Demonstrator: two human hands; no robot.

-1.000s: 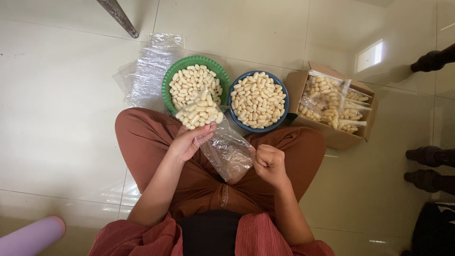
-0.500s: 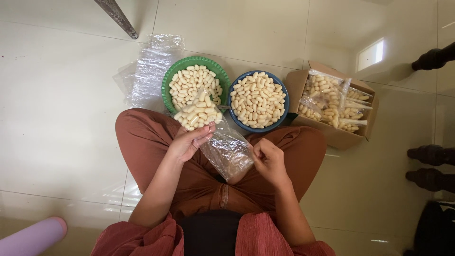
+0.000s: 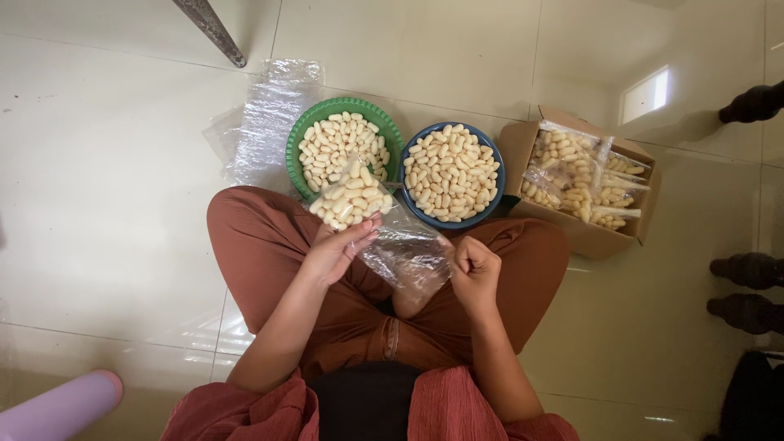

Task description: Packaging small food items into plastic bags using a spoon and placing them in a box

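A clear plastic bag [image 3: 371,220], filled at its far end with pale puffed snacks, lies across my lap. My left hand [image 3: 339,251] grips the bag just below the filled part. My right hand [image 3: 474,269] is closed in a fist on the bag's loose open end. Right behind the bag stand a green bowl [image 3: 296,147] and a blue bowl [image 3: 496,175], both heaped with the same pale snacks.
A cardboard box [image 3: 592,233] with several filled bags sits at the right. Empty clear bags [image 3: 265,122] lie left of the green bowl. A metal leg [image 3: 211,31] is at the top, dark furniture legs [image 3: 747,282] at the right edge, a lilac roll [image 3: 57,408] at bottom left.
My right hand has shifted slightly and closed into a tighter fist on the bag's end. The left hand and the filled bag stay in place.
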